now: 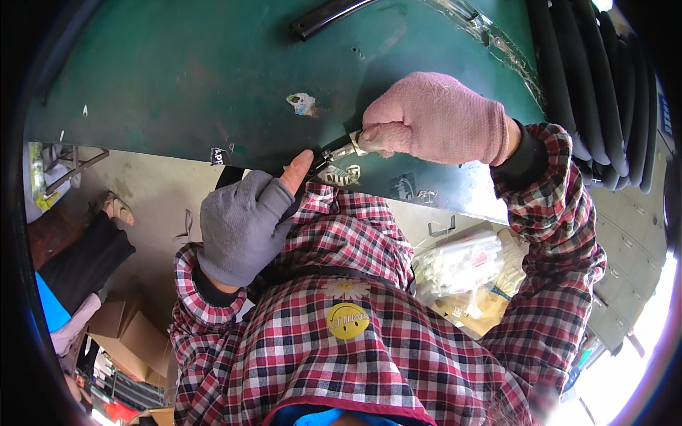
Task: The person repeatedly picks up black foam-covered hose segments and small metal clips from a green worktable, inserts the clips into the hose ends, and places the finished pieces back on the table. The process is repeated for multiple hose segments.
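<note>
My right hand (pixel 439 119), in a pink knitted glove, pinches a small tool (pixel 346 150) at the near edge of the green table (pixel 177 92). The tool's grip looks wrapped in pale, shiny tape, and its dark, narrow end points toward my left hand. My left hand (pixel 245 227), in a grey glove with one bare digit poking out, is curled just off the table's edge. That bare digit lies close to the tool's dark end. Something black shows beneath the left fingers, mostly hidden, and I cannot make out what it is.
A black bar (pixel 330 18) lies at the table's far side. Long black padded tubes (pixel 568 78) hang at the right. Below the table are clear plastic bags (pixel 462 263). Cardboard boxes (pixel 135 334) and another person's dark-clothed leg (pixel 85 255) are at the left.
</note>
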The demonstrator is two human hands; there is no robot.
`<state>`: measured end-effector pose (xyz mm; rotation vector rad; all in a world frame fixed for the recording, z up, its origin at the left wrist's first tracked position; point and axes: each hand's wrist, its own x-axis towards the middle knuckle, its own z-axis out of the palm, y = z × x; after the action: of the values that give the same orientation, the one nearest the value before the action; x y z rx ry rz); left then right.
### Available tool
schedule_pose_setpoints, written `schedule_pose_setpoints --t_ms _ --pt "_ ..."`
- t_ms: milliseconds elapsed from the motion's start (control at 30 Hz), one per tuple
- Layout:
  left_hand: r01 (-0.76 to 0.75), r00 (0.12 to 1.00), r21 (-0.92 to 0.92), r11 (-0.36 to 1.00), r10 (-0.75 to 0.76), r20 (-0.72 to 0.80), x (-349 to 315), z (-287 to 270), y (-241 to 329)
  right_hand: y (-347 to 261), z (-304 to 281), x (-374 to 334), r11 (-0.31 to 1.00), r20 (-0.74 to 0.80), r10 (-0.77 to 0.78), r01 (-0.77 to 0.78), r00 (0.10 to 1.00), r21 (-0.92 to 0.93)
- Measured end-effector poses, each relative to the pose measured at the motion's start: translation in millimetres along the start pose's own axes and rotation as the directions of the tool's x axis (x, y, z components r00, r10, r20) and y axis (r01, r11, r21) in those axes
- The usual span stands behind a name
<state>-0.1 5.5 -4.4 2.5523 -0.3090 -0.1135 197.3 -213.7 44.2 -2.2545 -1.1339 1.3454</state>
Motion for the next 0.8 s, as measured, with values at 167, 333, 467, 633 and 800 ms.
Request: schedule_pose_setpoints --t_ms 167,333,467,633,800 --pt "0.005 1.000 -0.005 1.000 -0.005 0.013 0.7 -1.0 0.8 -5.7 -5.4 2.6 1.000 0.041 -0.002 0.002 0.999 0.014" --pt "-0.005 1.000 0.024 1.000 0.005 0.002 0.9 1.1 -1.0 -1.7 0.4 2.7 0.999 -0.011 -0.022 0.022 1.000 0.030" --pt "-0.005 1.000 0.018 1.000 0.005 0.012 0.8 0.8 -1.7 -1.9 0.3 3.2 0.999 -0.015 -0.045 0.045 0.999 0.005" --pt "-0.013 1.000 0.023 1.000 0.013 -0.016 1.3 2.4 -1.6 -2.2 -0.4 5.7 1.000 0.008 -0.020 0.020 1.000 0.018" --pt "-0.018 1.000 0.036 0.999 0.019 -0.021 1.5 4.5 -2.1 -6.7 -1.5 5.8 0.999 0.028 0.037 -0.037 0.999 0.018"
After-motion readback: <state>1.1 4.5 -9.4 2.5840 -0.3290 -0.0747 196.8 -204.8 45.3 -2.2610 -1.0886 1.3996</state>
